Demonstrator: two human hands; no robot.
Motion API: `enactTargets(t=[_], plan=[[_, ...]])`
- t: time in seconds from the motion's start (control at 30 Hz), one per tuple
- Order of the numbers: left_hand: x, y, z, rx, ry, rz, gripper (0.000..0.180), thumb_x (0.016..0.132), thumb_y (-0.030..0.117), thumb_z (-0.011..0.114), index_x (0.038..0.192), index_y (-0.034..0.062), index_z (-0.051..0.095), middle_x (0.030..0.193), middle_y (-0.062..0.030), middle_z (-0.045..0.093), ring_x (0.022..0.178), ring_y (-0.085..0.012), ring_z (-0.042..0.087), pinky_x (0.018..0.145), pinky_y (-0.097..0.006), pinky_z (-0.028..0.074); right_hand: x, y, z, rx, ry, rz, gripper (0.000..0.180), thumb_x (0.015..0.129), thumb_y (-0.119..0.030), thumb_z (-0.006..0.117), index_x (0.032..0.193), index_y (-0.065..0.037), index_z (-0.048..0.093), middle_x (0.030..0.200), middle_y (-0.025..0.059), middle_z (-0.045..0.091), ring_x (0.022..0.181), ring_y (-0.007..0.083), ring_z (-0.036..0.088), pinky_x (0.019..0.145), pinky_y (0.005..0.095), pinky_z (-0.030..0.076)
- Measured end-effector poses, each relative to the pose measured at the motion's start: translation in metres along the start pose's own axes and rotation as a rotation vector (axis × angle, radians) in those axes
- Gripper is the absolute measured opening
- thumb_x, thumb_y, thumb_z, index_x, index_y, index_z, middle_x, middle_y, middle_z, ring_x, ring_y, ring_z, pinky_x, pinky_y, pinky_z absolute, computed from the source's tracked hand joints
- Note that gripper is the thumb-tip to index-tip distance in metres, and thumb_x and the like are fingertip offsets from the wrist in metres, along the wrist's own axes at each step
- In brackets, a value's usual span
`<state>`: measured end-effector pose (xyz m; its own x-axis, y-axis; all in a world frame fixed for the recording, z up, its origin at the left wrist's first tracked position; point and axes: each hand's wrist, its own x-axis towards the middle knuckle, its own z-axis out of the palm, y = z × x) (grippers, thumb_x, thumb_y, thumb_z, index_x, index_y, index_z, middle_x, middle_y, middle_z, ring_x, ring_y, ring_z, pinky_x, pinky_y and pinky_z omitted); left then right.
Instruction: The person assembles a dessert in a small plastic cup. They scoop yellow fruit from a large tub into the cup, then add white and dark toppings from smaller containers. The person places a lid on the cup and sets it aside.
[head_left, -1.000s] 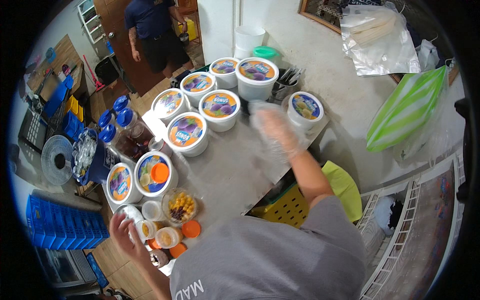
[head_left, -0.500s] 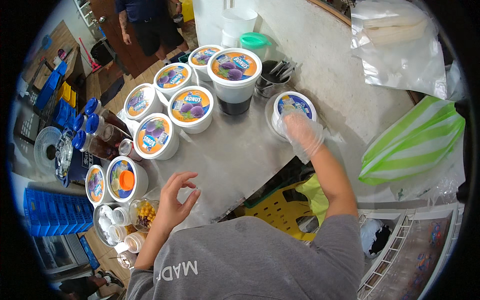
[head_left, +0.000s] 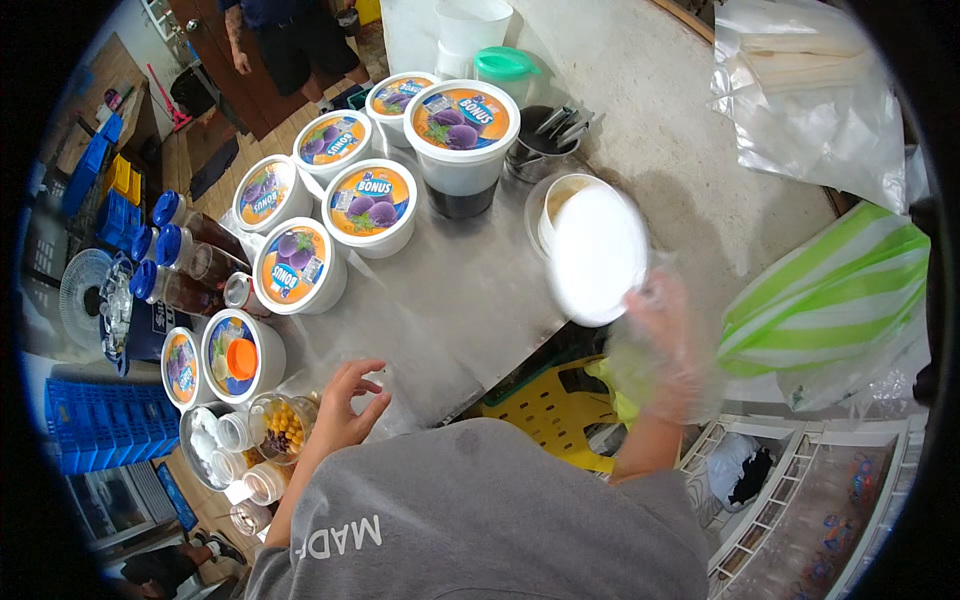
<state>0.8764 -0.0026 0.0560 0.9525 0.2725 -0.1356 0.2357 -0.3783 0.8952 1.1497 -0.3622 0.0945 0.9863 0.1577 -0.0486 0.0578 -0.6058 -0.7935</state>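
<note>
My right hand (head_left: 662, 322), in a clear plastic glove and blurred by motion, grips the edge of a round white lid (head_left: 600, 258). The lid is tilted up with its plain white side showing. Behind it stands an open white tub (head_left: 557, 200) in a clear round dish, partly covered from sight by the lid. My left hand (head_left: 350, 402) hovers at the near edge of the metal table, thumb and fingers apart and nothing in them. Beside it is a clear jar of yellow and dark pieces (head_left: 284, 428).
Several lidded tubs (head_left: 370, 208) stand on the metal table (head_left: 440, 300). Blue-capped bottles (head_left: 182, 285) are at the left, and a metal container of utensils (head_left: 545, 140) is at the back. A green-striped bag (head_left: 810, 290) lies right. One person (head_left: 300, 50) stands far back.
My right hand has lifted the lid off the tub and drawn it right and toward me, turning its underside up. The left hand stays nearly in place.
</note>
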Motion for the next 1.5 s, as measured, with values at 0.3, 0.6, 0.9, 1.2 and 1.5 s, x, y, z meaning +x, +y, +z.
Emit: enactTargets(t=[0.3,0.6,0.9,1.2,1.5], plan=[[-0.037,-0.102,0.039,-0.508,-0.005,-0.646,0.049,0.095,0.032,0.063,0.136,0.0089,0.050,0.114,-0.0068,0.064,0.095,-0.0149,0.063,0.077,-0.029,0.052,-0.028,0.064,0.158,0.143,-0.698,0.291,0.041,0.083,-0.034,0.066,0.094,0.006,0.065,0.081,0.0104,0.066,0.068,0.0215,0.060,0.064,0.0357,0.049],[-0.106,-0.106,0.043,-1.358,0.974,-0.591,0.065,0.090,0.046,0.066,0.132,0.0167,0.027,0.126,-0.0086,0.049,0.105,-0.0250,0.057,0.088,-0.044,0.050,0.099,0.063,0.036,-0.336,-0.081,-0.249,0.044,0.090,-0.034,0.066,0.112,0.004,0.064,0.104,0.0202,0.067,0.099,0.0309,0.062,0.091,0.0430,0.045],[-0.098,-0.149,0.051,-1.303,1.101,-0.240,0.036,0.095,0.029,0.056,0.122,0.0060,0.052,0.122,-0.0098,0.057,0.118,-0.0282,0.055,0.098,-0.044,0.047,0.175,0.088,0.030,-0.692,-0.143,-0.313,0.049,0.089,-0.034,0.064,0.123,0.001,0.061,0.126,0.0238,0.060,0.120,0.0372,0.055,0.106,0.0449,0.040],[-0.079,-0.121,0.043,-1.319,0.942,-0.451,0.058,0.090,0.009,0.050,0.144,0.0105,0.030,0.131,-0.0146,0.053,0.112,-0.0327,0.062,0.094,-0.040,0.053,0.152,0.046,0.064,-0.860,-0.174,-0.353,0.030,0.082,-0.031,0.068,0.091,-0.002,0.071,0.090,0.0212,0.068,0.086,0.0380,0.066,0.079,0.0477,0.052],[0.014,-0.033,0.049,-1.046,0.231,-0.404,0.059,0.095,0.013,0.045,0.149,0.0127,0.024,0.136,-0.0120,0.052,0.118,-0.0275,0.058,0.102,-0.040,0.047,0.188,0.089,0.077,-0.637,-0.100,-0.360,0.025,0.086,-0.026,0.061,0.096,-0.007,0.073,0.091,0.0194,0.069,0.086,0.0394,0.067,0.076,0.0485,0.053]])
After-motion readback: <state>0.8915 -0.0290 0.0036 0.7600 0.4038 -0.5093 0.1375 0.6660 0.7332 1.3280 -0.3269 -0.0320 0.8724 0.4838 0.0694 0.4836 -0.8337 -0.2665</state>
